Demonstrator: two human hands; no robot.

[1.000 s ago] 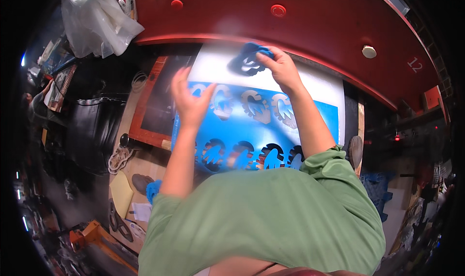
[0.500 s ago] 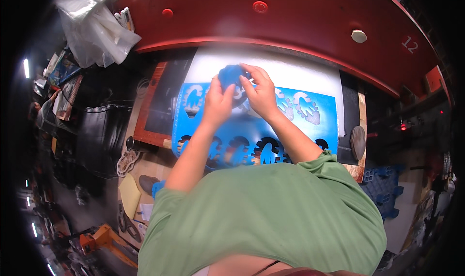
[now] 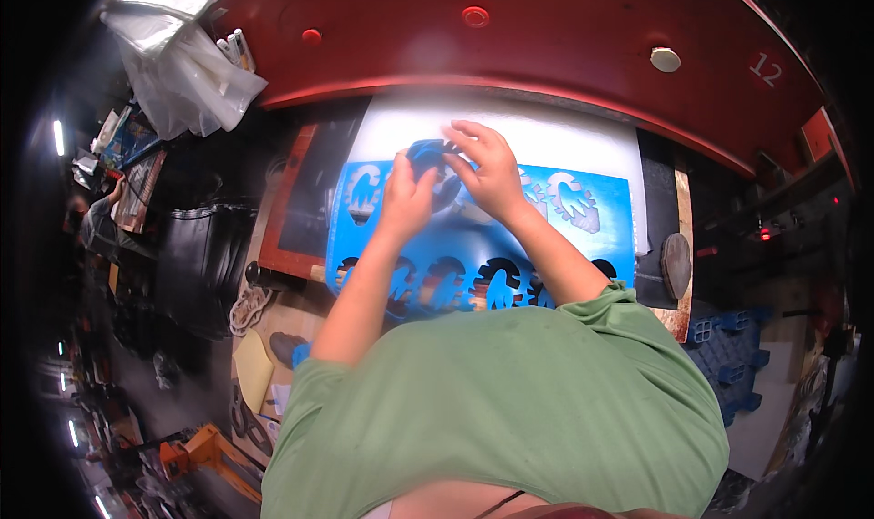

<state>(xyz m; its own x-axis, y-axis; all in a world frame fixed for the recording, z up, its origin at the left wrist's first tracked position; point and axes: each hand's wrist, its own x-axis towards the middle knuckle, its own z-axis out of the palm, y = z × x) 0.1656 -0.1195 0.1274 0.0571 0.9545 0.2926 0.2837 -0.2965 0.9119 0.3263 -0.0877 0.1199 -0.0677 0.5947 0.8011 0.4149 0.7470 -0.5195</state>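
A blue sheet (image 3: 583, 255) with rows of toothed, curved cut-outs lies before me, partly over a white sheet (image 3: 555, 127). Above its far edge my left hand (image 3: 407, 196) is closed round a small blue cut-out piece (image 3: 425, 152), thumb on top. Whether it is one layer or several I cannot tell. My right hand (image 3: 490, 173) is beside the piece, index finger and thumb apart at its dark toothed edge. Part of the piece is hidden by my fingers.
A red machine beam (image 3: 546, 45) with round buttons spans the far side. Clear plastic bags (image 3: 187, 73) hang at the upper left. A grey oval pad (image 3: 675, 266) is at the table's right edge. A blue pallet (image 3: 728, 360) stands lower right; an orange pallet truck (image 3: 214, 455) lower left.
The blue piece has turned in my left hand and shows a flatter, darker face. My right fingers have drawn slightly right and spread from it.
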